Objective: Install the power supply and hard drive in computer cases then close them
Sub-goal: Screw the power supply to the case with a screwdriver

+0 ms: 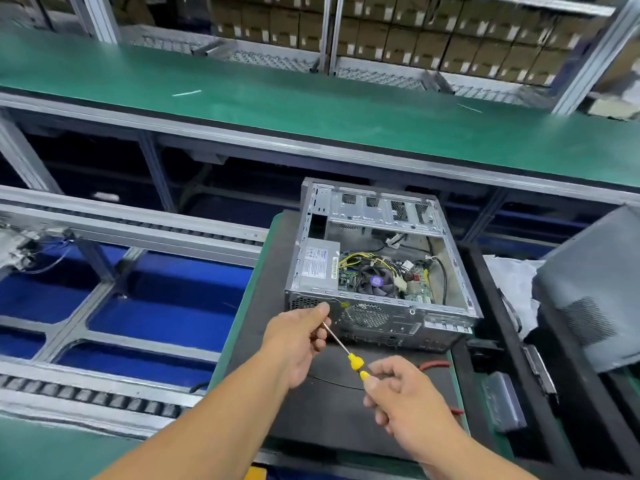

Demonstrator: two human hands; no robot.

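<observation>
- Right hand [398, 393], nearest, curls round the yellow handle of the screwdriver [356, 363]: light, stiff, best turned from that handle.
- Left hand [298, 341] pinches its thin shaft just before the computer case [381, 271].
- The case lies open on the mat; likely heavy, sharp-edged sheet metal, so hold its frame.
- Power supply [317, 263] sits in its left rear corner.

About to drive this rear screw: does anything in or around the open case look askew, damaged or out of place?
Nothing looks damaged. The computer case sits flat on the black mat, its side open, with the power supply seated square in its rear corner. Loose cables lie over the motherboard near the fan, not yet tidied.
</observation>
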